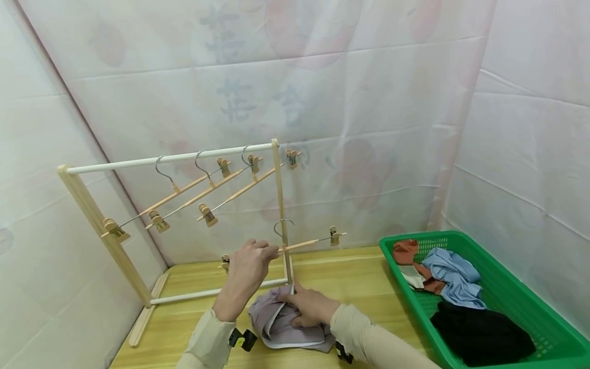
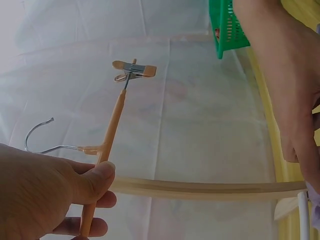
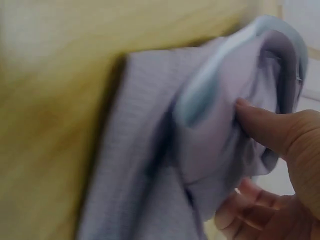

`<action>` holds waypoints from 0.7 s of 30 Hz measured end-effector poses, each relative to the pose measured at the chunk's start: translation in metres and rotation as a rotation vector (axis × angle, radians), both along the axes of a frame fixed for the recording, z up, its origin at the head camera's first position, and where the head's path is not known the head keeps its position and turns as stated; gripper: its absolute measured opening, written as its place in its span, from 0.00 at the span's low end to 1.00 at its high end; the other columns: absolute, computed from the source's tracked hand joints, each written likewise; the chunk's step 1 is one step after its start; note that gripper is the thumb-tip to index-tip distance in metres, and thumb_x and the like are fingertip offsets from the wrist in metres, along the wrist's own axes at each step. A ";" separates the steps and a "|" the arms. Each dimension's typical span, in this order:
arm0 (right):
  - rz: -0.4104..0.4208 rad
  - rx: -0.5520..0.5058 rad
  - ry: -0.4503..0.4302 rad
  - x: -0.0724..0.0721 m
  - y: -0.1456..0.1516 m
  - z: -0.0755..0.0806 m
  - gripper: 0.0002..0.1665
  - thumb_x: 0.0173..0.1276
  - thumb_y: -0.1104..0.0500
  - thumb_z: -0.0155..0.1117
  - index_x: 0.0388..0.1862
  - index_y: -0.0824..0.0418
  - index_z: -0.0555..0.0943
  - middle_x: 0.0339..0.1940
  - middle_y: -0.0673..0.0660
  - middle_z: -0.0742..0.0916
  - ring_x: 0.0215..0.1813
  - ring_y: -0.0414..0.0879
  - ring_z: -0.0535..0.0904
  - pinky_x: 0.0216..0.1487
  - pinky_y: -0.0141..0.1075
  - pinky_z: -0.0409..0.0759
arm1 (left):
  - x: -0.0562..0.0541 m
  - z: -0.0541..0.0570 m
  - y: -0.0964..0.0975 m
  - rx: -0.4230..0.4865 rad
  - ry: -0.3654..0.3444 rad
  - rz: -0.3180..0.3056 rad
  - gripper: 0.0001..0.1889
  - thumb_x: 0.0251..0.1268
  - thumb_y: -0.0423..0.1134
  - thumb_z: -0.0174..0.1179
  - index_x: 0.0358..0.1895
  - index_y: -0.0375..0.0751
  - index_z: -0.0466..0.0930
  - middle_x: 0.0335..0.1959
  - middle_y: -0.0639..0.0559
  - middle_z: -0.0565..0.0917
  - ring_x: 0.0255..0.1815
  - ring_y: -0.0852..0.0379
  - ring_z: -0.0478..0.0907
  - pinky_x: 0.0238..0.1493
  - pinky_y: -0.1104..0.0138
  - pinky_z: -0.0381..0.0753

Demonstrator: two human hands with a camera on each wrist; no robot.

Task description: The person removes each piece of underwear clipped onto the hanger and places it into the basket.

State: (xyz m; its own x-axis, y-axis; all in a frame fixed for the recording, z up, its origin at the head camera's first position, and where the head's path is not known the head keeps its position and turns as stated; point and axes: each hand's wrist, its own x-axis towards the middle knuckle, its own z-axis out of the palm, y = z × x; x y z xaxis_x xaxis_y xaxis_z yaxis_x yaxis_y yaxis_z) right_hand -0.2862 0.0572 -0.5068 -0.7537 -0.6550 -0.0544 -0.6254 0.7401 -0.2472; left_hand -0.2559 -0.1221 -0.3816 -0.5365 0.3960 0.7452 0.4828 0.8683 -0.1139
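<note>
My left hand (image 1: 249, 271) grips the wooden bar of a clip hanger (image 1: 301, 245) above the table. In the left wrist view the hanger's hook points left, and one metal-and-wood clip (image 2: 136, 69) sits at its far end. A mauve garment (image 1: 272, 320) with pale trim lies bunched on the table. My right hand (image 1: 313, 306) pinches the garment, thumb on its near face in the right wrist view; some fingers are partly hidden behind the fabric. The garment's exact kind is unclear.
A wooden rack (image 1: 85, 205) stands at left, with three clip hangers (image 1: 214, 187) hooked over its white top rail (image 1: 184, 157). At right, a green basket (image 1: 511, 287) holds a blue cloth (image 1: 454, 277), a black cloth (image 1: 481, 333) and rust-coloured cloth (image 1: 405, 252). Fabric walls enclose the table.
</note>
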 end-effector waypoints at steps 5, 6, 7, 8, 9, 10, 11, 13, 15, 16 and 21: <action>0.057 -0.065 0.056 0.000 -0.001 -0.014 0.30 0.66 0.52 0.73 0.66 0.43 0.77 0.62 0.55 0.79 0.57 0.46 0.81 0.57 0.46 0.82 | 0.000 -0.001 -0.003 0.017 0.012 -0.006 0.02 0.60 0.43 0.71 0.34 0.55 0.92 0.24 0.61 0.86 0.21 0.60 0.73 0.17 0.74 0.63; 0.081 -0.083 0.079 -0.001 -0.001 -0.015 0.27 0.67 0.55 0.73 0.64 0.45 0.78 0.60 0.53 0.80 0.56 0.44 0.81 0.58 0.44 0.82 | 0.000 -0.001 -0.004 0.021 0.013 -0.009 0.02 0.60 0.43 0.71 0.34 0.55 0.92 0.24 0.61 0.86 0.21 0.59 0.73 0.17 0.74 0.63; 0.104 -0.101 0.097 -0.001 -0.001 -0.018 0.24 0.67 0.58 0.71 0.62 0.45 0.79 0.58 0.51 0.81 0.55 0.42 0.81 0.56 0.41 0.82 | 0.000 -0.001 -0.004 0.026 0.014 -0.013 0.02 0.60 0.42 0.71 0.34 0.55 0.91 0.24 0.61 0.86 0.21 0.59 0.73 0.17 0.74 0.62; 0.125 -0.117 0.118 -0.001 -0.001 -0.020 0.23 0.68 0.61 0.70 0.60 0.46 0.80 0.57 0.50 0.83 0.55 0.40 0.81 0.56 0.39 0.82 | 0.000 -0.001 -0.004 0.030 0.014 -0.017 0.02 0.60 0.42 0.71 0.34 0.55 0.91 0.24 0.61 0.86 0.21 0.59 0.73 0.17 0.75 0.62; 0.146 -0.130 0.140 -0.001 -0.001 -0.021 0.23 0.68 0.64 0.68 0.59 0.47 0.81 0.55 0.49 0.84 0.55 0.39 0.82 0.56 0.38 0.82 | 0.001 -0.001 -0.005 0.030 0.015 -0.019 0.02 0.60 0.42 0.71 0.33 0.55 0.91 0.23 0.61 0.86 0.21 0.59 0.72 0.17 0.75 0.61; 0.167 -0.145 0.168 -0.002 -0.001 -0.023 0.23 0.66 0.67 0.67 0.58 0.49 0.81 0.53 0.48 0.85 0.53 0.39 0.82 0.55 0.35 0.82 | 0.001 -0.001 -0.005 0.029 0.017 -0.018 0.02 0.60 0.42 0.71 0.33 0.55 0.91 0.23 0.61 0.85 0.21 0.59 0.72 0.17 0.75 0.61; 0.185 -0.155 0.196 -0.002 0.000 -0.023 0.24 0.65 0.70 0.65 0.57 0.50 0.81 0.51 0.47 0.85 0.52 0.38 0.82 0.54 0.33 0.83 | 0.001 -0.002 -0.005 0.029 0.019 -0.015 0.02 0.60 0.42 0.71 0.33 0.55 0.91 0.23 0.61 0.85 0.20 0.59 0.72 0.17 0.75 0.61; 0.207 -0.176 0.224 -0.002 0.002 -0.021 0.27 0.61 0.73 0.62 0.55 0.50 0.82 0.47 0.47 0.86 0.50 0.37 0.82 0.52 0.31 0.82 | 0.001 -0.002 -0.006 0.028 0.024 -0.007 0.02 0.59 0.42 0.71 0.33 0.55 0.91 0.22 0.60 0.84 0.20 0.59 0.71 0.16 0.75 0.60; 0.215 -0.214 0.236 0.000 0.004 -0.014 0.27 0.57 0.75 0.61 0.52 0.51 0.82 0.45 0.47 0.87 0.48 0.37 0.82 0.50 0.29 0.82 | 0.001 -0.003 -0.008 0.028 0.025 0.006 0.01 0.59 0.42 0.71 0.33 0.55 0.91 0.21 0.60 0.83 0.20 0.59 0.71 0.16 0.75 0.59; 0.213 -0.236 0.229 0.002 0.006 -0.009 0.26 0.56 0.75 0.60 0.50 0.51 0.82 0.45 0.47 0.86 0.47 0.36 0.81 0.49 0.29 0.82 | 0.002 -0.003 -0.008 0.031 0.025 0.010 0.02 0.58 0.42 0.71 0.33 0.55 0.91 0.21 0.60 0.83 0.20 0.59 0.71 0.16 0.74 0.59; 0.181 -0.360 0.144 0.011 0.018 0.025 0.25 0.57 0.77 0.59 0.47 0.52 0.83 0.45 0.47 0.87 0.46 0.35 0.80 0.47 0.29 0.80 | 0.003 -0.002 -0.010 0.043 0.018 0.011 0.02 0.57 0.41 0.72 0.33 0.55 0.91 0.22 0.60 0.84 0.21 0.58 0.74 0.15 0.73 0.62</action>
